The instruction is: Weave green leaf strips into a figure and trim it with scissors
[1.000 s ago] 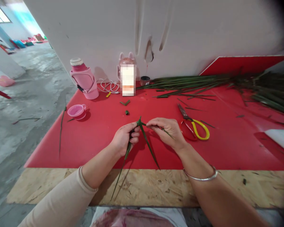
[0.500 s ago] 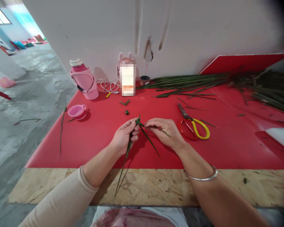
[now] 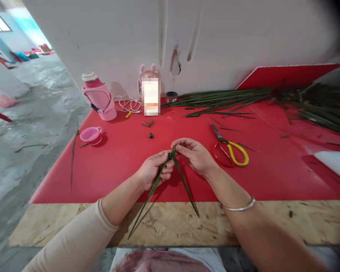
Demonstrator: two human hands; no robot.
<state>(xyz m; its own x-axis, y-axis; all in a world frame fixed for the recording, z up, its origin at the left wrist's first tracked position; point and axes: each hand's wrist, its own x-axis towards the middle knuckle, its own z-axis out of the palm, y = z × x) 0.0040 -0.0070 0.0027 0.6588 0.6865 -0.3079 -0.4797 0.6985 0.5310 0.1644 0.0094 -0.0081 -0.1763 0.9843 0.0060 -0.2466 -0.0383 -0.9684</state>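
My left hand (image 3: 154,170) and my right hand (image 3: 194,155) meet above the red table cover (image 3: 107,166), both pinching a folded green leaf strip (image 3: 184,181) at its bend. Two long ends of the strip hang down toward me, one past my left wrist, the other over the wooden board edge. A silver bangle (image 3: 239,207) sits on my right wrist. Red and yellow scissors (image 3: 228,149) lie just right of my right hand.
A pile of long green leaves (image 3: 243,98) lies along the back and right. A pink flask (image 3: 100,96), a pink cup (image 3: 91,134), a white cable (image 3: 127,104), a small dark jar (image 3: 170,97) and leaf scraps (image 3: 149,124) stand at the back left. Bare chipboard (image 3: 73,223) runs along the near edge.
My hands have come closer together at the fold. The right-hand end of the strip has swung down and now hangs longer toward me.
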